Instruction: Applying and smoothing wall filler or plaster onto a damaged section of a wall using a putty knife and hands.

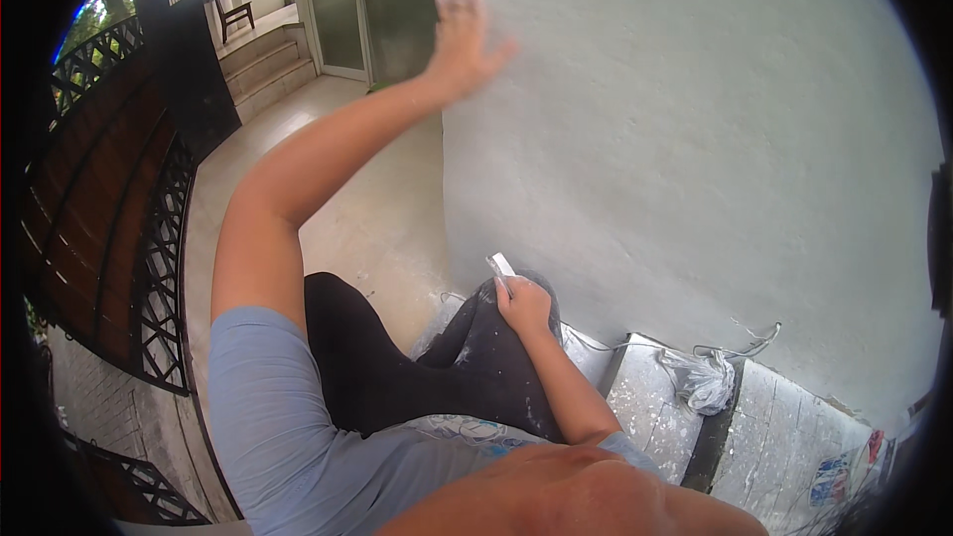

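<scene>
My left hand [463,48] is raised high at the edge of the pale grey wall [695,119], its fingers spread and slightly blurred. It holds nothing, and whether the palm touches the wall is hard to tell. Lower down, my right hand [526,306] rests by my knee, over dark trousers with white specks. Its fingers are wrapped round a small flat tool with a whitish end [500,265]. That tool looks like a scraper, but most of it is hidden in the hand.
A crumpled clear plastic bag [707,383] and a thin cable [759,339] lie along the wall's foot on white-spattered ground [784,437]. Left stands a brown gate with black lattice [109,208]. Beyond are a glass door [336,5], steps [266,69] and a dark chair [234,16].
</scene>
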`<action>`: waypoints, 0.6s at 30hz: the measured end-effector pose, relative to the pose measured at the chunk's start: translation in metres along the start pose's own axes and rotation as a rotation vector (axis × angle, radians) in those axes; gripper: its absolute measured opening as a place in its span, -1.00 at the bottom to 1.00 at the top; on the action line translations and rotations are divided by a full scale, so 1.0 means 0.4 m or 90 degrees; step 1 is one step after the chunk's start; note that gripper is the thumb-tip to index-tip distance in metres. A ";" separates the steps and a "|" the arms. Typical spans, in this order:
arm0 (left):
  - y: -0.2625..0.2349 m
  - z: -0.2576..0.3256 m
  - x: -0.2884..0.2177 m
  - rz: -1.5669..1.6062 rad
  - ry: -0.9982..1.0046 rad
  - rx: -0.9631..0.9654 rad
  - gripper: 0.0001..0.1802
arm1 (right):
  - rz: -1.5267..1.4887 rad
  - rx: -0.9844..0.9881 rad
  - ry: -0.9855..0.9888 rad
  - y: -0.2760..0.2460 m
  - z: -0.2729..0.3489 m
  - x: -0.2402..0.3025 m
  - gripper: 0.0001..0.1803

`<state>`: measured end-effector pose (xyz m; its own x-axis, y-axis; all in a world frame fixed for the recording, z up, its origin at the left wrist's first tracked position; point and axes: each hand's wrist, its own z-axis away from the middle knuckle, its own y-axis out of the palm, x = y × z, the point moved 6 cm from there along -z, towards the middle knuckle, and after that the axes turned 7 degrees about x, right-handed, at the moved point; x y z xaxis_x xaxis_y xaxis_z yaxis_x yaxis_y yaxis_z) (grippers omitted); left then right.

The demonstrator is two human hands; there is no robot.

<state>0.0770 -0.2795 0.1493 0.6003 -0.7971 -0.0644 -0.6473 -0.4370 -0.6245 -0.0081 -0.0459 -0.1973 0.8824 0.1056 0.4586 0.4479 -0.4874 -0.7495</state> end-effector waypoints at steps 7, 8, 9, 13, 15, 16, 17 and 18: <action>0.149 0.463 -0.389 -0.037 0.542 0.807 -0.05 | 0.034 0.019 0.004 0.004 -0.001 0.001 -0.73; 0.122 0.547 -0.445 -0.008 0.632 0.912 -0.27 | 0.042 -0.018 0.017 -0.008 0.002 0.000 -0.73; 0.080 0.601 -0.476 0.074 0.614 0.944 -0.49 | 0.051 0.013 0.016 -0.004 0.002 0.002 -0.72; -0.082 0.774 -0.576 0.086 0.871 0.934 -0.53 | 0.017 0.015 0.048 -0.003 0.006 -0.007 -0.70; -0.148 0.788 -0.596 0.124 0.992 0.839 -0.52 | 0.020 0.038 0.024 0.013 0.005 -0.005 -0.69; -0.159 0.785 -0.586 0.107 0.999 0.879 -0.51 | 0.032 0.022 0.059 0.017 0.006 -0.016 -0.69; -0.176 0.768 -0.583 0.152 0.996 0.855 -0.51 | 0.043 0.009 0.042 0.022 0.004 -0.015 -0.70; -0.162 0.735 -0.565 0.096 0.898 0.849 -0.51 | 0.047 0.018 0.019 0.033 0.003 -0.013 -0.72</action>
<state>0.1213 0.0512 -0.0245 -0.6039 -0.7969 -0.0179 0.4722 -0.3395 -0.8135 -0.0068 -0.0518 -0.2100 0.9085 0.0439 0.4155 0.3863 -0.4675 -0.7951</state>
